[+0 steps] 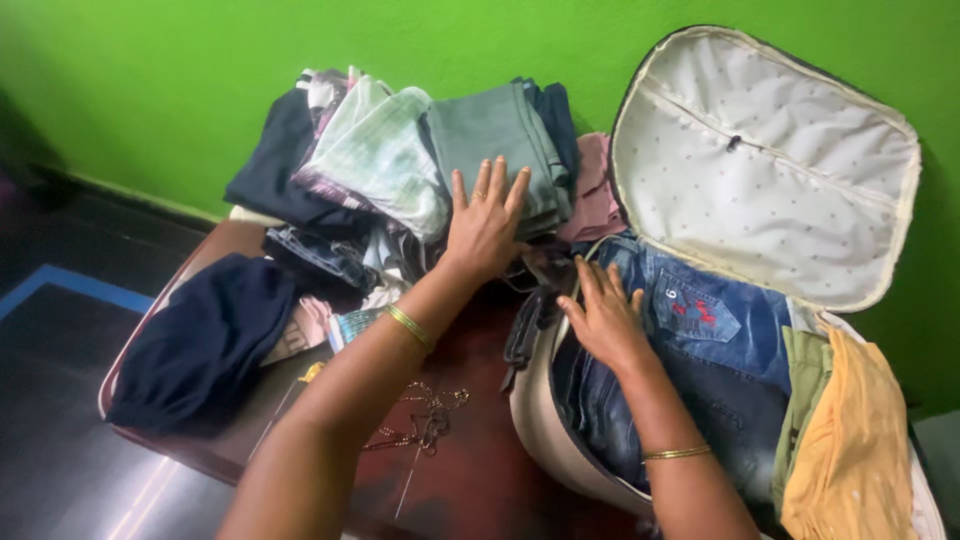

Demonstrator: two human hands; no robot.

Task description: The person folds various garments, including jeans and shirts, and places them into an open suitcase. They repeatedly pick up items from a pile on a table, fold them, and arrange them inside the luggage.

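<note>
My left hand (486, 222) lies flat, fingers apart, on a folded grey-green garment (500, 135) at the top of a heap of folded clothes (375, 165). A ring and a gold bangle show on that hand and wrist. My right hand (605, 315) presses palm-down on folded blue jeans (700, 330) packed inside an open suitcase (540, 420). Its fingers are spread and hold nothing. A yellow garment (850, 440) and an olive one (805, 385) lie in the suitcase to the right of the jeans.
The suitcase lid (770, 160), lined in pale dotted fabric, leans back against a green wall (150, 70). A dark navy garment (205, 340) lies at the left of a brown table (470, 470). A thin gold chain (425, 415) rests on the table.
</note>
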